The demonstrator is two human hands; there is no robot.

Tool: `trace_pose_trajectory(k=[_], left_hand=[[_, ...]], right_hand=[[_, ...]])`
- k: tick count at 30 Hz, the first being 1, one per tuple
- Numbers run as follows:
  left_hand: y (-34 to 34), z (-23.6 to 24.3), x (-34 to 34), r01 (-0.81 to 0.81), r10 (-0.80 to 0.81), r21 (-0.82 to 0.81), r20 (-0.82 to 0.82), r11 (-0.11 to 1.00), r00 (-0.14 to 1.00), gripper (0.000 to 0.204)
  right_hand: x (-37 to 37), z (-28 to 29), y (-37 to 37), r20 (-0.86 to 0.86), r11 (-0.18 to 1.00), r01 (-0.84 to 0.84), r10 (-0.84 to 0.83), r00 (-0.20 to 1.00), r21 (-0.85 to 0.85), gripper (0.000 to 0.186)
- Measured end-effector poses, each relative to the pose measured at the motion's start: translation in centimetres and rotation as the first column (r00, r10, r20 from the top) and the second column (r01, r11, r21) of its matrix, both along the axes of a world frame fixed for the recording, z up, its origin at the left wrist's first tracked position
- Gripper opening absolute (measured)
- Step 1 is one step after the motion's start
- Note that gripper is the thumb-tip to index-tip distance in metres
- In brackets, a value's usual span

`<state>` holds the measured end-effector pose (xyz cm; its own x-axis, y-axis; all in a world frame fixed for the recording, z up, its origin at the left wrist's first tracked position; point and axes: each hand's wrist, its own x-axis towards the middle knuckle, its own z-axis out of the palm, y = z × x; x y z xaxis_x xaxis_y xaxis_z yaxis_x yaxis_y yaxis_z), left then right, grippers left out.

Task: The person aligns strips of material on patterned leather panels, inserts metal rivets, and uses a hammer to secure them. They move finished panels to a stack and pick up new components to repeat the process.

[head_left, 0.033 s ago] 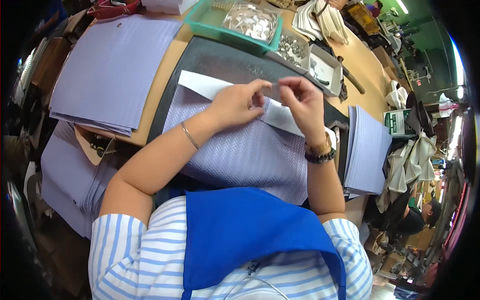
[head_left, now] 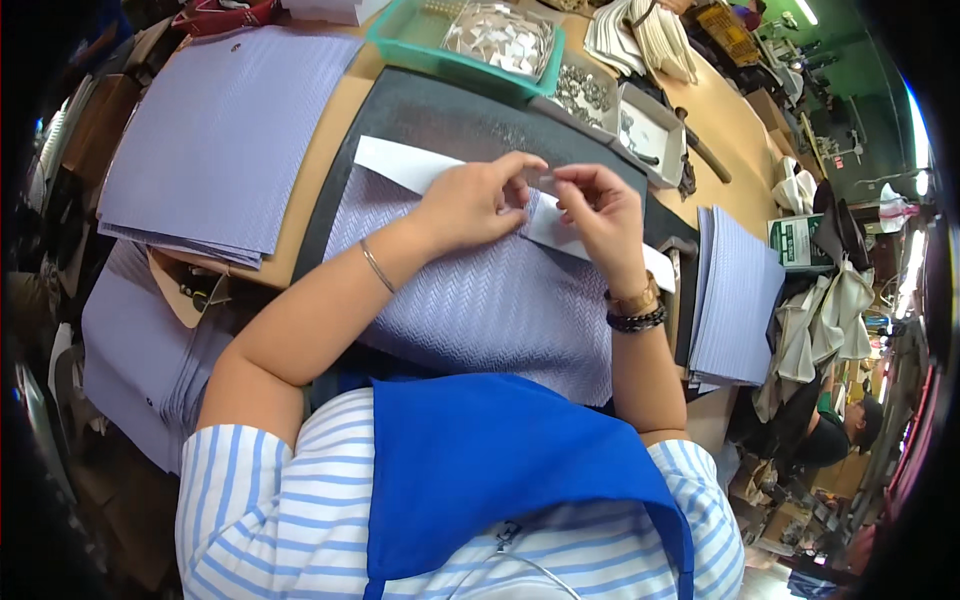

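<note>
A lavender panel with a woven herringbone texture (head_left: pixel 480 300) lies in front of me on a black mat (head_left: pixel 420 105). Across its far part runs a white strip (head_left: pixel 400 163), partly covered by my hands. My left hand (head_left: pixel 472 205) rests over the strip, thumb and fingers curled toward each other. Just right of it, my right hand (head_left: pixel 605 215) is raised with its fingertips pinched. A small pale piece (head_left: pixel 546 183) shows between the fingertips of both hands; its kind is too small to make out.
Stacks of lavender sheets lie left (head_left: pixel 225 140) and right (head_left: pixel 735 300). Beyond the mat are a green tray (head_left: pixel 400 50) with small white pieces, a box of metal fittings (head_left: pixel 580 95), a white box (head_left: pixel 655 135) and a hammer (head_left: pixel 705 150). Another person (head_left: pixel 845 430) is at far right.
My right hand has shifted slightly left and down, closer to my left hand. More of the strip's right end shows beside my right wrist.
</note>
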<state>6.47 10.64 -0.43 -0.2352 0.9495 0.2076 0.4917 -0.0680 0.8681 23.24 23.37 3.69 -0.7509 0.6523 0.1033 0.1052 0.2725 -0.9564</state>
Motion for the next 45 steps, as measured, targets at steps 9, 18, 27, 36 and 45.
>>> trace_pose_trajectory(k=[9, 18, 27, 36, 45], left_hand=[[0.8, -0.4, 0.0, -0.011, 0.01, 0.012, 0.069, 1.0, 0.998, 0.045], [0.8, -0.3, 0.3, -0.049, 0.049, -0.013, 0.043, 0.999, 0.998, 0.039], [1.2, -0.1, 0.7, -0.056, 0.058, 0.031, -0.062, 0.998, 0.996, 0.033], [1.2, -0.4, 0.0, -0.03, 0.029, 0.007, 0.111, 1.0, 0.993, 0.033], [1.2, -0.7, -0.1, -0.057, 0.057, -0.004, 0.031, 0.998, 0.998, 0.032]], right_hand=[[1.4, -4.2, -0.6, 0.07, 0.998, 0.049, -0.046, 0.996, -0.044, 0.013], [0.9, -5.4, 0.0, 0.024, 0.999, 0.048, -0.048, 0.999, -0.009, 0.013], [0.1, -5.6, 1.3, 0.151, 0.996, 0.056, -0.065, 0.986, 0.064, 0.018], [-0.1, -3.6, 0.6, 0.27, 0.966, -0.015, -0.057, 0.961, 0.257, 0.021], [-0.2, -2.5, 0.6, 0.371, 0.998, -0.002, 0.022, 0.928, -0.056, 0.022]])
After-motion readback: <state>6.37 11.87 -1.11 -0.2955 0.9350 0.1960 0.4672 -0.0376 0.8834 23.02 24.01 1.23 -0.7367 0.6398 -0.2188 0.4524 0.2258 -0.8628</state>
